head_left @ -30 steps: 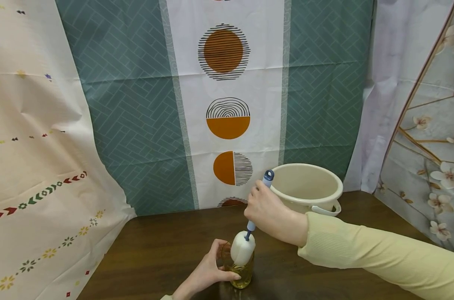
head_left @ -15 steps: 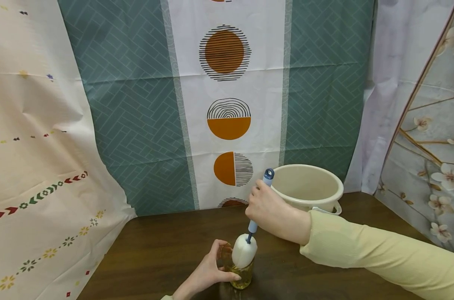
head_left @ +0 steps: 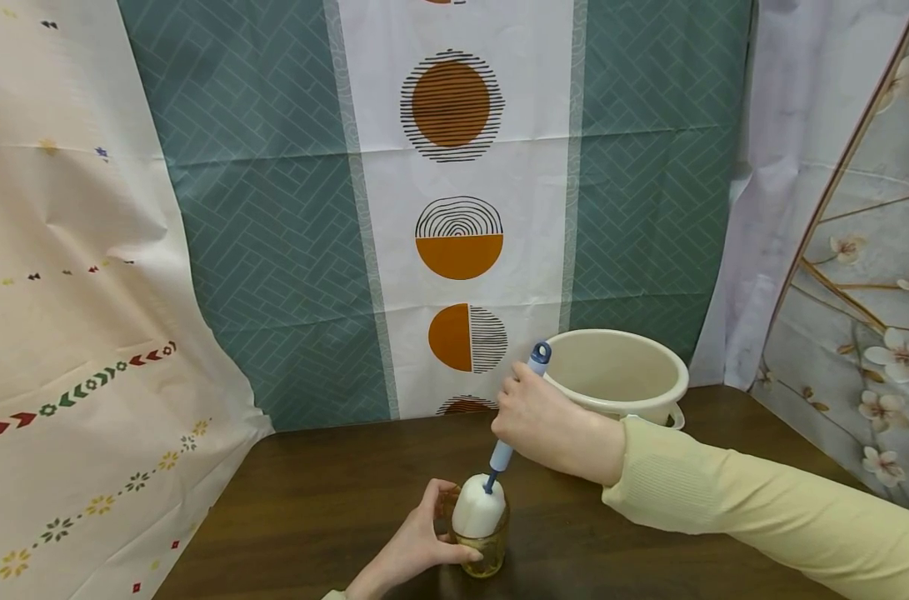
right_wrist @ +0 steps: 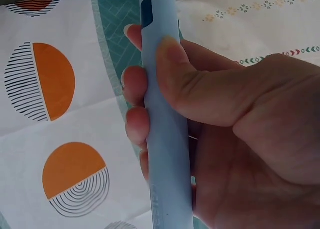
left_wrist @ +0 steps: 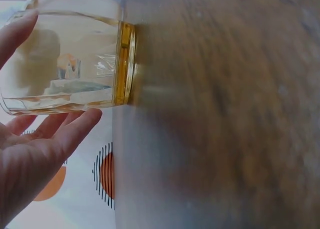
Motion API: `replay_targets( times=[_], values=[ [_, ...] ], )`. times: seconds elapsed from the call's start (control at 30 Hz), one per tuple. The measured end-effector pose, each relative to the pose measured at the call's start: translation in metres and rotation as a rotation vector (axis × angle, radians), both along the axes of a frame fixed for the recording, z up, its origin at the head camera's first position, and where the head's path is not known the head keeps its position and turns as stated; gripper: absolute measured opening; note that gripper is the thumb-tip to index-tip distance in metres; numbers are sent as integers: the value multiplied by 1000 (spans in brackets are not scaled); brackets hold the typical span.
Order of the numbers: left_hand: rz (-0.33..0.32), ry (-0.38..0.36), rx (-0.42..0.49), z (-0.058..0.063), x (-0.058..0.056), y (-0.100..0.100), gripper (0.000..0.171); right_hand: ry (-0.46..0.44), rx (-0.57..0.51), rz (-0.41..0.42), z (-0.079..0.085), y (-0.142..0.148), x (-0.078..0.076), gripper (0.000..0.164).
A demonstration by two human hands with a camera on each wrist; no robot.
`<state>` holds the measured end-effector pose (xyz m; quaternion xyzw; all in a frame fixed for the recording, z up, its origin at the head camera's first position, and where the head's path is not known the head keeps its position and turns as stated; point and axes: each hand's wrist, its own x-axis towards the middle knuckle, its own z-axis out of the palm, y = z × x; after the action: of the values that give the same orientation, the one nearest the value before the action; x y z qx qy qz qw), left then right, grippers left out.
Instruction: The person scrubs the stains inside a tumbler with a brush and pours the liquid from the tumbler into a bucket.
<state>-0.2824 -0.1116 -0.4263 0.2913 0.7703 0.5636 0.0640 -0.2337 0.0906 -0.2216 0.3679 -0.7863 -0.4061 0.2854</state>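
An amber glass cup point(head_left: 486, 553) stands upright on the dark wooden table. My left hand point(head_left: 422, 533) holds it from the left side, thumb in front and fingers behind; the left wrist view shows the clear cup wall point(left_wrist: 75, 64) between thumb and fingers. In my right hand point(head_left: 536, 421) is the light blue handle of a sponge bottle brush point(head_left: 501, 455), gripped with the thumb laid along it, as the right wrist view shows. The brush's white sponge head point(head_left: 479, 506) sits partly inside the cup's mouth, its handle leaning up to the right.
A cream bucket point(head_left: 611, 367) with a side handle stands behind my right forearm at the back of the table point(head_left: 312, 500). Patterned cloths hang at the back point(head_left: 274, 208), left point(head_left: 87, 292) and right point(head_left: 866, 275).
The sponge head has moved left and lower into the cup, and the brush handle leans more to the right. My left hand keeps its hold on the cup.
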Motion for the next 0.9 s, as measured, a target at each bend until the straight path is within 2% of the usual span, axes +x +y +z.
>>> replay_targets(
  times=[0.4, 0.53, 0.63, 0.8, 0.9],
  values=[
    [-34, -7, 31, 0, 0, 0, 67, 3, -7, -78, -4, -2, -1, 5],
    [-40, -10, 36, 15, 10, 2, 64, 11, -47, -59, -6, -2, -2, 8],
    [-35, -11, 24, 18, 11, 3, 63, 5, -86, -52, -7, -3, -3, 11],
    [-16, 2, -6, 1, -1, 1, 66, -6, -91, -93, -8, -5, -4, 12],
    [-5, 0, -13, -2, -2, 0, 67, -6, -84, -107, -8, -6, -4, 12]
  ],
)
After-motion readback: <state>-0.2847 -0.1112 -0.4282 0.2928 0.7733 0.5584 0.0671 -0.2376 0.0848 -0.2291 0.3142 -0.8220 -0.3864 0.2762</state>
